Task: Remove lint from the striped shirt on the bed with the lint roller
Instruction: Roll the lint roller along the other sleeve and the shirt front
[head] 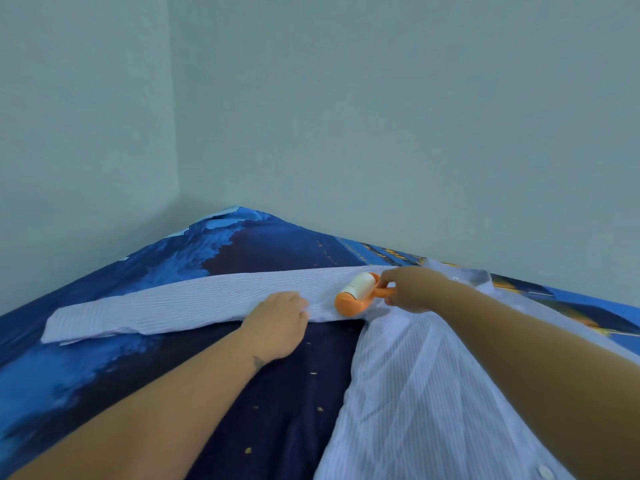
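A pale blue striped shirt (408, 386) lies spread on the bed, its body at the lower right and one long sleeve (180, 301) stretched out to the left. The lint roller (356, 294) has a white roll and an orange frame and handle; it rests on the sleeve near the shoulder. My right hand (414, 289) grips the orange handle. My left hand (277, 322) presses flat on the sleeve's near edge, just left of the roller, fingers curled over the cloth.
The bed (270, 403) wears a dark blue sheet with a lighter blue print and small gold specks. It sits in a corner, with pale walls (381, 133) close behind and on the left.
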`<state>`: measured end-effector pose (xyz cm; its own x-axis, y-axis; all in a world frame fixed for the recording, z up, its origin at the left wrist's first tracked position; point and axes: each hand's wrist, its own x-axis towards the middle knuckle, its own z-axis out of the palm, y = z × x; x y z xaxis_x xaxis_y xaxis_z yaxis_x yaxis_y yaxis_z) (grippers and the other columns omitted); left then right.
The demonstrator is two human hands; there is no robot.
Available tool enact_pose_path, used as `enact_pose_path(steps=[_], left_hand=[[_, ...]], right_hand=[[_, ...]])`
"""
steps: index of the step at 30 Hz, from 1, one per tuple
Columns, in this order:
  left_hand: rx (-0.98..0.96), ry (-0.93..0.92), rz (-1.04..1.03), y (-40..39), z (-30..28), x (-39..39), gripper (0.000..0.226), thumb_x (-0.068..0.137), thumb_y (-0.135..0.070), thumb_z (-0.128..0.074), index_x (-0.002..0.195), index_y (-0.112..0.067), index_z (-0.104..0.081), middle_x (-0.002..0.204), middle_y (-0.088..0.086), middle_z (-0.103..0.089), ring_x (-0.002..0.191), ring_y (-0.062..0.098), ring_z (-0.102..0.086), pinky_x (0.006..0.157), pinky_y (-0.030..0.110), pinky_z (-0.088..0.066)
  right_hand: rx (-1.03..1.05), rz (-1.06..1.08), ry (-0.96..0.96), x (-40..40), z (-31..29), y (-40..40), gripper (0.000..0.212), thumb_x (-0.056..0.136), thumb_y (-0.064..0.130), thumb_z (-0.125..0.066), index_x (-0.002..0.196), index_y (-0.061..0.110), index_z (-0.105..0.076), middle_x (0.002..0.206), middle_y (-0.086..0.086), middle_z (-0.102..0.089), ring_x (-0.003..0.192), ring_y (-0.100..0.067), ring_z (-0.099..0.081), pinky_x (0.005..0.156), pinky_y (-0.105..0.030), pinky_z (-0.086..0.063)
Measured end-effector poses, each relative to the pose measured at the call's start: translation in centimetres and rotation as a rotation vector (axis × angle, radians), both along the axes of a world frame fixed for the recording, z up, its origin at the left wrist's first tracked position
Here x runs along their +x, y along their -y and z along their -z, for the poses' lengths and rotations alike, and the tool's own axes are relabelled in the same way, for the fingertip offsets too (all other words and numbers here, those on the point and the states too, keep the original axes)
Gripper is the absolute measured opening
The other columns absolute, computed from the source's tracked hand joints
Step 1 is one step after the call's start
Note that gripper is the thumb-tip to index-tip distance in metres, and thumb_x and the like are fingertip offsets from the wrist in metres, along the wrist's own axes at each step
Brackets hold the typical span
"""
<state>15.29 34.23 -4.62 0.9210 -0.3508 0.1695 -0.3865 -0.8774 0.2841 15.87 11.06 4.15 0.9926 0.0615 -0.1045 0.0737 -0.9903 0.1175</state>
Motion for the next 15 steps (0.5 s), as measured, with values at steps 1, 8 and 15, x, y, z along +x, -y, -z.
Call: enact_pose_path(steps=[1,8,15], left_hand=[[-0.012,-0.033,0.007,0.8,0.1,0.5,0.039,0.1,-0.028,-0.029,0.126,-0.011,-0.052,0.135,0.008,-0.047,0.129,0.028,-0.039,0.108,0.04,-0.032],[0.16,-0.233,-0.217,1.8,1.8,2.4,0.05,0.096,-0.051,-0.012,0.146,-0.047,-0.011,0.161,-0.01,0.001,0.148,0.026,-0.001,0.113,0.059,-0.006],[0.372,-0.32,-0.485,4.7,-1.4,3.1,0.064,0.083,-0.036,-0.039,0.144,-0.02,-0.03,0.155,0.011,-0.022,0.141,0.036,-0.017,0.109,0.064,-0.007]], right_hand=[[0.002,0.005,-0.001,0.1,0.4,0.3,0.026,0.091,0.029,-0.052,0.117,0.031,-0.057,0.114,0.002,-0.062,0.095,-0.018,-0.055,0.08,-0.033,-0.046],[0.037,-0.046,-0.033,-0.1,1.3,2.3,0.036,0.085,0.033,-0.064,0.121,0.036,-0.061,0.111,0.006,-0.062,0.098,-0.016,-0.056,0.081,-0.034,-0.048],[0.384,0.067,0.105,-0.4,-1.7,7.6,0.018,0.086,0.031,-0.063,0.101,0.025,-0.07,0.073,0.006,-0.063,0.055,-0.012,-0.057,0.054,-0.024,-0.042]])
